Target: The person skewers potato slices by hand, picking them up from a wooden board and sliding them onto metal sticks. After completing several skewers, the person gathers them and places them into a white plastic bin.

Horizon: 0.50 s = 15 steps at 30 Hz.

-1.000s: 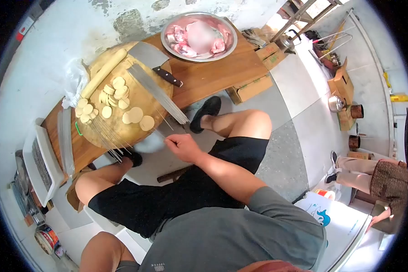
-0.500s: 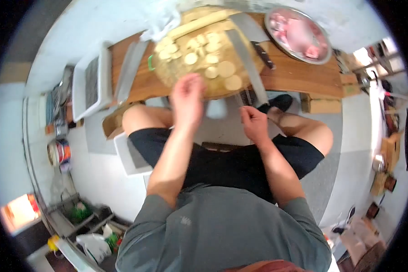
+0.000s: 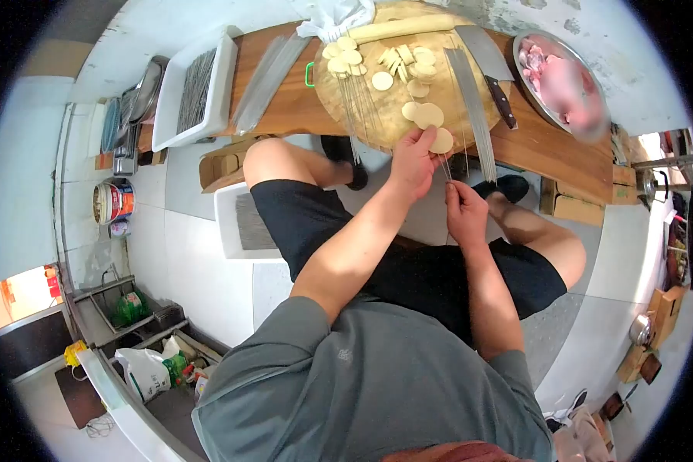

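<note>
My left hand [image 3: 416, 163] is closed, thumb and fingers pinching a round pale-yellow slice [image 3: 441, 141] at the near edge of the round wooden board [image 3: 333, 100]. Just below it, my right hand [image 3: 467, 212] grips thin skewers [image 3: 445, 168] whose upper ends reach the slice. More slices [image 3: 428, 116] lie on the board close to my left hand, with a loose heap [image 3: 405, 60] farther back. Left on the board, slices [image 3: 345, 60] sit at the far ends of several skewers. A bundle of bare skewers [image 3: 470, 100] lies along the board's right side.
A pale-yellow roll [image 3: 400, 28] lies at the board's back beside a cleaver [image 3: 483, 52]. Right of it stands a metal bowl [image 3: 527, 86] with pink meat. Skewers [image 3: 269, 81] lie on the wooden table, next to a white tray [image 3: 222, 85] of skewers. Another white tray [image 3: 228, 223] is by my left leg.
My left hand has moved right from over the board's near edge to the skewers and now holds a slice against them. My right hand still grips skewers. The view has shifted.
</note>
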Each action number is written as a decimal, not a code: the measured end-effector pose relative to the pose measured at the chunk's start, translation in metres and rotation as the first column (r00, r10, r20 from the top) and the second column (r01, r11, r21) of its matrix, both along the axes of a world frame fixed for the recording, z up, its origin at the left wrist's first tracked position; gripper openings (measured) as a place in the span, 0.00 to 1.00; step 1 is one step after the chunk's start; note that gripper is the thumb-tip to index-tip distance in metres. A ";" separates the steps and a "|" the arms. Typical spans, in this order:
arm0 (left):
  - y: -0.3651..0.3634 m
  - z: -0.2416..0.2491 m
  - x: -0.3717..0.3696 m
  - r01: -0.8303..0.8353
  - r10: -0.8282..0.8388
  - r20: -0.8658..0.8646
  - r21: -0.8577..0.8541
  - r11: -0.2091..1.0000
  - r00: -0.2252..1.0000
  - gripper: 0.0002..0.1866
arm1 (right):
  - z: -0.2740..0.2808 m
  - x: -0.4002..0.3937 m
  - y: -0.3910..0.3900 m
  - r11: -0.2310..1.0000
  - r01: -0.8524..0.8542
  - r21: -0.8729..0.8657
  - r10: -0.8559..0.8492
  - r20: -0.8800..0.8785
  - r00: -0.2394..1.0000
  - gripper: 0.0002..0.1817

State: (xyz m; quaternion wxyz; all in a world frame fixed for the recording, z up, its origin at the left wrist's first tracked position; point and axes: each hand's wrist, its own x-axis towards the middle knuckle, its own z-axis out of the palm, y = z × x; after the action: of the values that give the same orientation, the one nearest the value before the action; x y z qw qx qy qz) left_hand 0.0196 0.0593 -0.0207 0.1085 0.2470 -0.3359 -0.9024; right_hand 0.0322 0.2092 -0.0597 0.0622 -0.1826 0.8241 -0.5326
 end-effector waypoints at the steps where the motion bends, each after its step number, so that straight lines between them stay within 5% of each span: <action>1: 0.001 0.001 0.003 -0.019 0.019 -0.005 0.020 1.000 1.000 0.15 | 0.005 0.001 0.000 1.000 -0.011 -0.005 0.011 0.015 1.000 0.10; 8: -0.010 0.005 0.005 -0.050 0.050 -0.013 0.047 0.998 0.999 0.15 | -0.001 0.002 0.001 1.000 -0.005 -0.006 0.005 0.135 0.991 0.09; 15: -0.055 0.011 0.000 -0.034 0.034 -0.032 0.023 0.999 0.999 0.14 | 0.006 -0.001 0.003 0.995 -0.103 0.003 0.103 -0.097 0.990 0.09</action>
State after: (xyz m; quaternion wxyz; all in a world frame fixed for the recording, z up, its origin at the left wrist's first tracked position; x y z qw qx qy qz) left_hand 0.0195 0.0042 -0.0099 0.1264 0.2394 -0.3197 -0.9080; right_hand 0.0307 0.2119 -0.0537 0.0492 -0.2506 0.8150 -0.5201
